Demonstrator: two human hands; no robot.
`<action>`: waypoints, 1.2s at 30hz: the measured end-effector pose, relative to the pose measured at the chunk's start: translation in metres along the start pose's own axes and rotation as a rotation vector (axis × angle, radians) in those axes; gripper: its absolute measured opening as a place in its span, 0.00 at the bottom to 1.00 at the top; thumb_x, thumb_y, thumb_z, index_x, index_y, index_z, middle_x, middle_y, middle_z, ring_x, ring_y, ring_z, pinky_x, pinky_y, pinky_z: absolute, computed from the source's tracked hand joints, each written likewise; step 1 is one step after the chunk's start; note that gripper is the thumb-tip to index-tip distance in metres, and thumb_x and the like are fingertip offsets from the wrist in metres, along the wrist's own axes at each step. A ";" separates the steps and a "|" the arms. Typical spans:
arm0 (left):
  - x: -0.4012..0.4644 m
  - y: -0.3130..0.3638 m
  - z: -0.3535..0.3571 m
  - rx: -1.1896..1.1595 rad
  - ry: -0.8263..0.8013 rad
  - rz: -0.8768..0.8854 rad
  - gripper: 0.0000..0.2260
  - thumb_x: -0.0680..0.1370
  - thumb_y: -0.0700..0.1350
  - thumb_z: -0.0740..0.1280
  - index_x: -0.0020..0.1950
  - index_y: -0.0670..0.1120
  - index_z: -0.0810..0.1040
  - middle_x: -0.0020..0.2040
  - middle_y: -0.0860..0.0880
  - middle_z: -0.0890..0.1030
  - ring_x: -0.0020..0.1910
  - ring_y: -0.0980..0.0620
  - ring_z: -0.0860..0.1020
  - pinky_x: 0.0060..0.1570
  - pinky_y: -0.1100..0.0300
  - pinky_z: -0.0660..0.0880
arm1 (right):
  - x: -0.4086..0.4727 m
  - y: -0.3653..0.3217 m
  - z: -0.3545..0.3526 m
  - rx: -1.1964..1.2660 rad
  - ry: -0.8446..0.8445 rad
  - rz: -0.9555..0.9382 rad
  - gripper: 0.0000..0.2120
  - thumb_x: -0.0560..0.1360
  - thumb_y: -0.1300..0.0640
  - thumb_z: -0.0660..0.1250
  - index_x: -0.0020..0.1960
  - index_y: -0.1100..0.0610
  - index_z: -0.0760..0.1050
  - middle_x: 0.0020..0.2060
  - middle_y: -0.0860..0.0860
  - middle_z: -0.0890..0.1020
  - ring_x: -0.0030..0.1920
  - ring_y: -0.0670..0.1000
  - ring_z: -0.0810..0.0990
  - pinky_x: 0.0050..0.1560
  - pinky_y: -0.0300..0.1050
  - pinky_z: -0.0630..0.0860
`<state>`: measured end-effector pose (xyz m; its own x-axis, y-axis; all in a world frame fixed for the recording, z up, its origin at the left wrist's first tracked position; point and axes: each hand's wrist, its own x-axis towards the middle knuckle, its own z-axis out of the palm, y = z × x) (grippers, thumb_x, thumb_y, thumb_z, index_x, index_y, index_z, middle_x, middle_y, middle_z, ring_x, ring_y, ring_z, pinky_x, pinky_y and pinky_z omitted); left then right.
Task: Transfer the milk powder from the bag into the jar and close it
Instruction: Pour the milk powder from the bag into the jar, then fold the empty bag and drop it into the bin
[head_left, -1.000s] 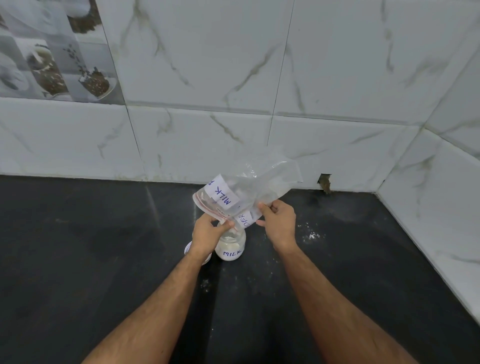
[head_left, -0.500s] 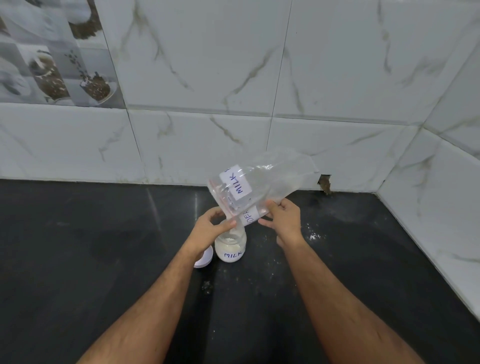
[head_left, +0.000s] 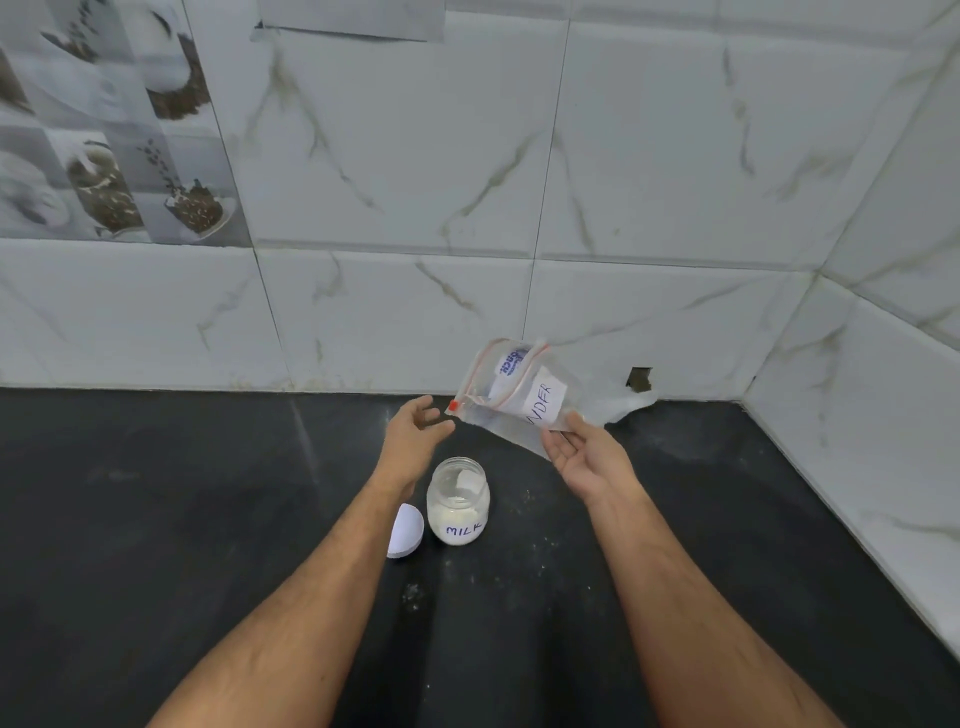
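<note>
Bag (head_left: 524, 400): looks emptied, held above the surface's far right area, off to the side of the jar so its mouth is clear.
Right hand (head_left: 584, 457): fingertips pinch the bag's lower edge, palm up.
Left hand (head_left: 415, 431): released, fingers loose, holding nothing.
Jar (head_left: 458, 501): upright mid-surface, powder inside, uncapped.
Lid (head_left: 404, 531): just beside the jar, within easy reach for closing.

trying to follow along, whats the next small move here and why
Probably set the bag aside and take the white lid: the bag looks empty in the right hand, the jar holds powder and stands uncapped, and the left hand is free.
</note>
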<state>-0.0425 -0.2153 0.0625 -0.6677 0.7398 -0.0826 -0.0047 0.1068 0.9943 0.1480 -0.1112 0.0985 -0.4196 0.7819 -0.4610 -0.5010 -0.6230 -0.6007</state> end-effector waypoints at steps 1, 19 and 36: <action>0.001 0.001 0.004 -0.005 0.018 -0.005 0.26 0.76 0.38 0.72 0.72 0.42 0.69 0.62 0.44 0.78 0.58 0.49 0.78 0.60 0.56 0.74 | -0.001 -0.001 -0.001 0.024 -0.001 0.002 0.04 0.81 0.65 0.63 0.54 0.63 0.75 0.50 0.60 0.82 0.48 0.57 0.82 0.34 0.46 0.85; -0.009 0.068 0.068 -0.051 -0.165 0.225 0.11 0.78 0.44 0.70 0.43 0.36 0.80 0.35 0.47 0.75 0.34 0.56 0.74 0.39 0.59 0.70 | -0.041 -0.064 -0.067 -0.954 0.277 -0.140 0.19 0.75 0.41 0.70 0.46 0.58 0.76 0.30 0.51 0.74 0.27 0.47 0.73 0.34 0.47 0.81; -0.014 0.069 0.081 0.062 -0.271 0.193 0.13 0.80 0.44 0.67 0.46 0.34 0.80 0.42 0.38 0.84 0.39 0.50 0.79 0.41 0.60 0.75 | -0.032 -0.112 -0.082 -0.756 0.001 -0.616 0.07 0.81 0.60 0.65 0.49 0.55 0.82 0.37 0.47 0.87 0.37 0.44 0.84 0.34 0.38 0.78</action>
<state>0.0271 -0.1640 0.1268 -0.4294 0.8993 0.0834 0.1531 -0.0186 0.9880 0.2790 -0.0647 0.1267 -0.2460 0.9664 0.0742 -0.0141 0.0730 -0.9972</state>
